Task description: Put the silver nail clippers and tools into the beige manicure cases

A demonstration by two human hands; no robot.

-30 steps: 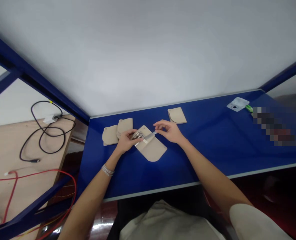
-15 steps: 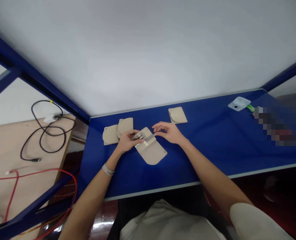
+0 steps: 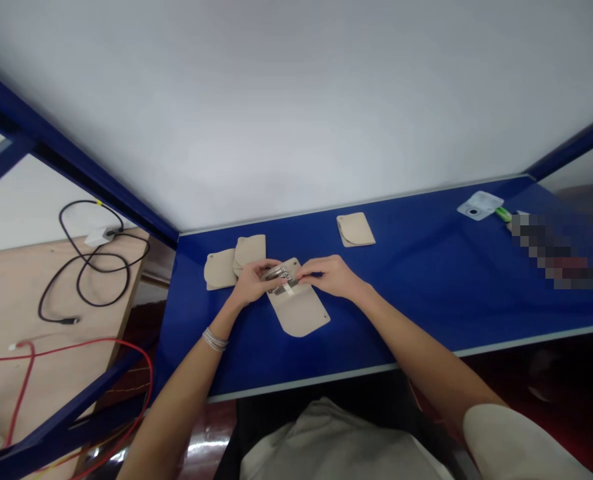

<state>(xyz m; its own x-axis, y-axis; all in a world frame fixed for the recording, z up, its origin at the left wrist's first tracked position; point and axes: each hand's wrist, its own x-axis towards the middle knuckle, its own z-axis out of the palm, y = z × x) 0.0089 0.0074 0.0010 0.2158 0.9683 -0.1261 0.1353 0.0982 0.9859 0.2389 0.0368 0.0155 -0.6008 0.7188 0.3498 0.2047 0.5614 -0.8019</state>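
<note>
Beige fold-out pouch [image 3: 299,315] lying open on the blue table [image 3: 416,320], steel tools [image 3: 277,274] across its upper flap, left hand [image 3: 249,283] with fingers curled together over them, right hand [image 3: 330,276] with fingertips together at their far end, firmness of that grip hard to tell from overhead.

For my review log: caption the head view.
Left hand and right hand touch small metal tools in an open beige pouch on a blue table.
</note>
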